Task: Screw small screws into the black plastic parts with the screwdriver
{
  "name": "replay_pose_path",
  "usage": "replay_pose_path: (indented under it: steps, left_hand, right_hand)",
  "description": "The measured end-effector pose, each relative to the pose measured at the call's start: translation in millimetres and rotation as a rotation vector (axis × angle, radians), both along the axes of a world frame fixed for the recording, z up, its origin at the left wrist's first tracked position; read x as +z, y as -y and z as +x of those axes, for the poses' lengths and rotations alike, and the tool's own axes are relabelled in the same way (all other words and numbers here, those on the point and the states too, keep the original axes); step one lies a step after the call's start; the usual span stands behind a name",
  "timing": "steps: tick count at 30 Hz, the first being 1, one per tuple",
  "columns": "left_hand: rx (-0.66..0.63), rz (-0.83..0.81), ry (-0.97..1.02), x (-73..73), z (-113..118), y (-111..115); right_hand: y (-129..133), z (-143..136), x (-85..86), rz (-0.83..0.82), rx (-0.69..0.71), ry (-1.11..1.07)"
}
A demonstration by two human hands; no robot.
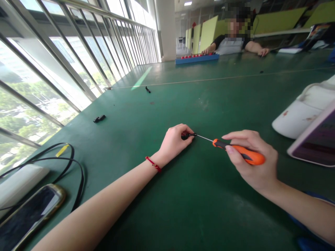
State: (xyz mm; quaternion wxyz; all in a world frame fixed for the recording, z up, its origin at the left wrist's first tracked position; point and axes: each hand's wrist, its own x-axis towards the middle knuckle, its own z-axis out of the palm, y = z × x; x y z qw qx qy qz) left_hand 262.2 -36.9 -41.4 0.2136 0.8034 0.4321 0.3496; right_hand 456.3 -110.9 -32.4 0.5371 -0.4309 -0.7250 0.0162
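My right hand (258,158) grips a screwdriver (239,150) by its orange and black handle, the thin metal shaft pointing left. My left hand (176,143), with a red cord bracelet (153,164) at the wrist, pinches a small black part (186,135) just above or on the green table. The shaft's tip meets the black part's right end; whether it sits in a screw is too small to tell. The fingers of the left hand partly cover the part, so its full shape is hidden.
On the green table (146,202), two small black pieces (99,119) lie ahead on the left. A phone (34,216), a white box (23,181) and a black cable (83,170) sit at near left. A white container (300,115) stands right. Across sits a person (230,45) beside a blue tray (197,60).
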Motion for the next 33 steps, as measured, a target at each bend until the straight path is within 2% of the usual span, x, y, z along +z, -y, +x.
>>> replay_pose_path:
  steps: [4,10,14,16,21,23,27,30,33]
  left_hand:
    - [0.001,-0.007,-0.012,-0.6,-0.3,-0.1]
    - [0.0,-0.019,-0.008,-0.9,-0.4,-0.1]
    - [0.001,-0.035,-0.013,-0.1,-0.4,0.0]
    - [0.001,-0.039,-0.014,0.2,-0.5,0.3]
    - [0.002,-0.041,-0.003,0.4,-0.5,0.3]
    - [0.004,-0.045,0.003,0.3,-0.4,-0.1]
    - [0.004,-0.051,0.01,0.2,-0.4,-0.6]
    - [0.0,-0.058,0.023,0.6,-0.1,-0.4]
    - [-0.002,-0.061,0.029,0.9,0.2,-0.3]
  right_hand:
    - [-2.2,1.3,-2.7,0.05,0.066,-0.174]
    - [1.1,2.1,-1.0,-0.039,0.028,-0.028]
    - [-1.4,0.8,-2.7,0.044,0.071,-0.169]
    - [-2.8,0.8,-2.4,0.028,0.108,-0.196]
    - [0.1,1.2,0.0,-0.045,0.01,-0.034]
    - [-0.1,1.0,-1.2,-0.017,-0.01,-0.089]
    - [-2.8,1.7,-3.8,-0.006,0.083,-0.21]
    - [-1.6,2.6,-2.9,-0.096,0.055,-0.112]
    - [-0.3,1.7,-2.5,-0.074,-0.008,-0.071]
